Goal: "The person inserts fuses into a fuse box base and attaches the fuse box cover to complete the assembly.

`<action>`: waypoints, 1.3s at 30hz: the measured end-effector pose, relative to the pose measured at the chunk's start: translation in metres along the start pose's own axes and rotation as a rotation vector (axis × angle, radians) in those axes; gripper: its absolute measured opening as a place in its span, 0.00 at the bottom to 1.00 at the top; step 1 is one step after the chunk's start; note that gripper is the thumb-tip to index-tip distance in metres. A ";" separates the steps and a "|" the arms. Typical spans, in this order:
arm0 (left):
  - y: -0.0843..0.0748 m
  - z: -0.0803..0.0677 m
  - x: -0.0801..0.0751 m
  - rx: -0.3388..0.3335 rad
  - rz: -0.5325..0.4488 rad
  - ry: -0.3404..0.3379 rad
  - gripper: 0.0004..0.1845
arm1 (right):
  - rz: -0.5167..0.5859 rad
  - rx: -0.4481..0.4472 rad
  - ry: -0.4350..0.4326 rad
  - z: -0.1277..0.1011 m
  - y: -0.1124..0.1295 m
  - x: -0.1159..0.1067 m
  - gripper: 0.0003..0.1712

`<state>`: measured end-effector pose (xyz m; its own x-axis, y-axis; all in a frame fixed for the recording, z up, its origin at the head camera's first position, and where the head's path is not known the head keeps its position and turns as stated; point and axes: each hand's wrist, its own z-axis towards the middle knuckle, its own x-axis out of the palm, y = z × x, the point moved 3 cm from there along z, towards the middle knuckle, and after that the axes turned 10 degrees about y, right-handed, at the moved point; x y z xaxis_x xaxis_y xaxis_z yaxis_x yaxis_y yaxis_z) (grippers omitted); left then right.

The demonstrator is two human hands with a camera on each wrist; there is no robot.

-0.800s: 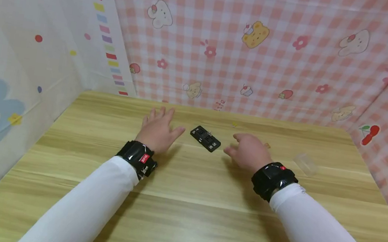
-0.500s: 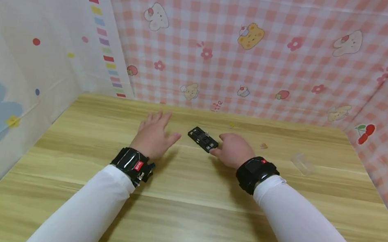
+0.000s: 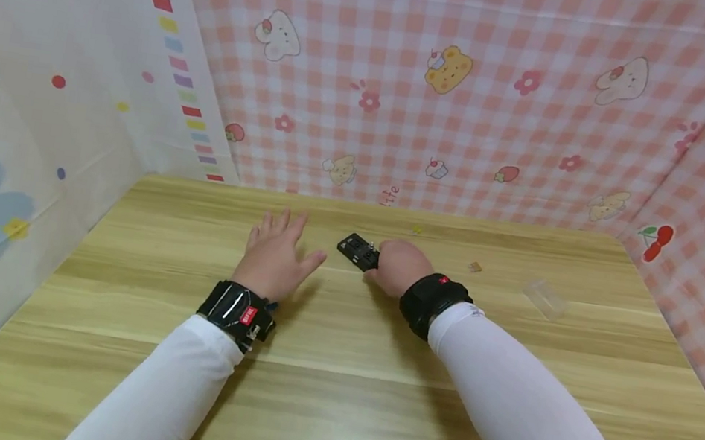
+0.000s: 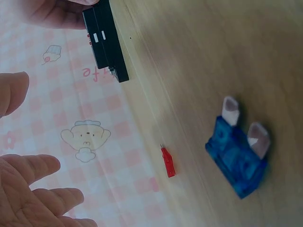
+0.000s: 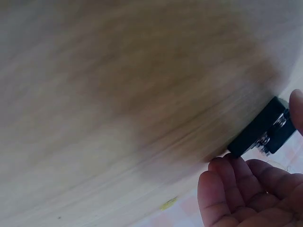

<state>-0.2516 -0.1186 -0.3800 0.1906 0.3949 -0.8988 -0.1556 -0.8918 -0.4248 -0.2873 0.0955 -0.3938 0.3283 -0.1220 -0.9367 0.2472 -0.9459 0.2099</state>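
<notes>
With the right hand (image 3: 396,265) closing its fingers on the black block (image 3: 358,251) lying on the tabletop (image 3: 327,397) just beside the flat, empty left hand (image 3: 273,254), grip both long sides squarely.

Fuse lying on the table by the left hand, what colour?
Blue fuse, with two pale metal blades; clearest in the left wrist view.

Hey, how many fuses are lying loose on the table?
2 that I can see: a blue blade fuse on the table under the left hand, and a small red one beyond it. Others may be hidden.
</notes>
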 end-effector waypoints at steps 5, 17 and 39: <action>0.001 0.000 0.002 0.005 -0.006 -0.001 0.45 | -0.022 -0.010 -0.004 0.004 0.002 0.003 0.21; 0.001 -0.007 0.005 0.019 -0.015 0.008 0.43 | -0.011 -0.056 0.012 -0.005 -0.008 0.004 0.15; 0.007 -0.018 0.003 0.042 -0.036 -0.031 0.40 | -0.009 -0.114 0.060 -0.051 -0.025 0.010 0.13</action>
<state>-0.2347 -0.1279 -0.3843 0.1673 0.4340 -0.8852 -0.1900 -0.8669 -0.4609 -0.2438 0.1333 -0.3938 0.3791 -0.0926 -0.9207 0.3511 -0.9062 0.2357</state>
